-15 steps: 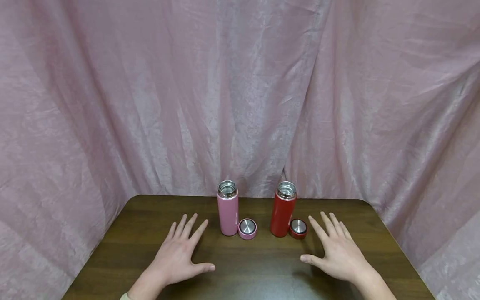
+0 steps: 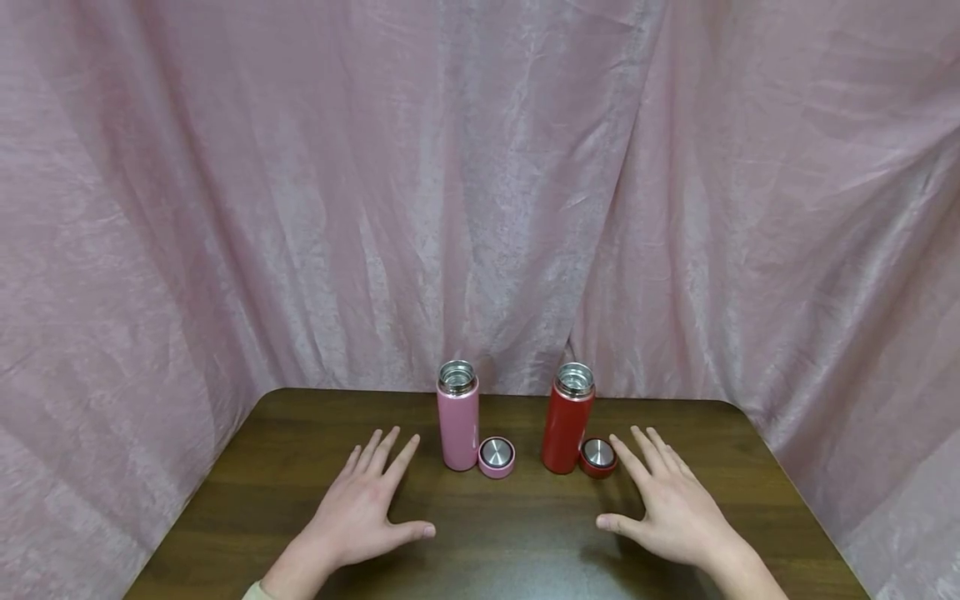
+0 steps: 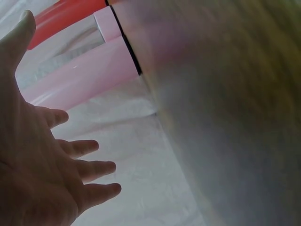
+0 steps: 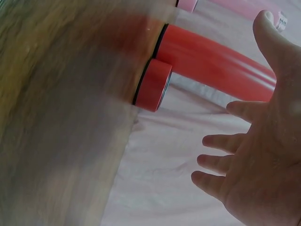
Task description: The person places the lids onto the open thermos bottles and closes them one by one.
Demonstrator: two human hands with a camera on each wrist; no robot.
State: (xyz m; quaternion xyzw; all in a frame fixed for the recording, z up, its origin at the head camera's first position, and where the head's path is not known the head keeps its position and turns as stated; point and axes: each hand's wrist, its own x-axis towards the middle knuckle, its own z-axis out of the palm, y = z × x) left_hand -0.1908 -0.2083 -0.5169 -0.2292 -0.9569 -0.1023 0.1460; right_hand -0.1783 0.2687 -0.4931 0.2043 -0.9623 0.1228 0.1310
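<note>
A pink thermos bottle stands upright and uncapped, with its pink lid lying top down beside it on the right. To the right, a red thermos bottle is also upright with its steel mouth bare, and its red lid sits close by its base. My left hand hovers left of the pink bottle, fingers spread, holding nothing. On the other side my right hand hangs over the table with fingers spread, nearest the red lid and apart from it. Both palms look free of anything in the wrist views.
A dark brown wooden table with rounded far corners bears everything. Pink velvet curtains hang behind it and along both sides.
My right hand has shifted slightly left, towards the red lid. My left hand has barely moved, and the bottles and lids stand as before.
</note>
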